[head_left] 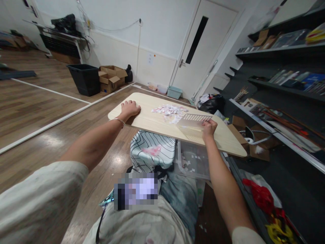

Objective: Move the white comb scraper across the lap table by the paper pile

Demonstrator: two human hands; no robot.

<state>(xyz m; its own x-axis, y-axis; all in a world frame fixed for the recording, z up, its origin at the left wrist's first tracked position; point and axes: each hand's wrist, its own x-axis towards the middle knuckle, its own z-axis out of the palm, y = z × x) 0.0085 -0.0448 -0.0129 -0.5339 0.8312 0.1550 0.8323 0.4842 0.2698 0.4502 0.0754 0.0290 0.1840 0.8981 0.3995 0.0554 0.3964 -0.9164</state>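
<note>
A pale wooden tabletop [144, 118] with rounded corners lies in front of me. My left hand [130, 109] rests palm down on its left end, fingers lying on the surface. My right hand [209, 128] is closed on the edge of a thin, see-through slotted plastic sheet [189, 123]. That sheet is tilted over the right half of the tabletop, its left end beside a loose pile of small white and pinkish paper scraps [171, 110]. Below the front edge is a clear plastic bin [193, 162] with a few scraps in it.
A patterned cushion-like thing [152, 149] with a pink patch sits under the tabletop's front edge. A blurred-out screen [142, 189] is at my lap. Dark shelves [276, 81] with supplies line the right. A black bin [85, 79] and cardboard boxes [110, 78] stand behind, left.
</note>
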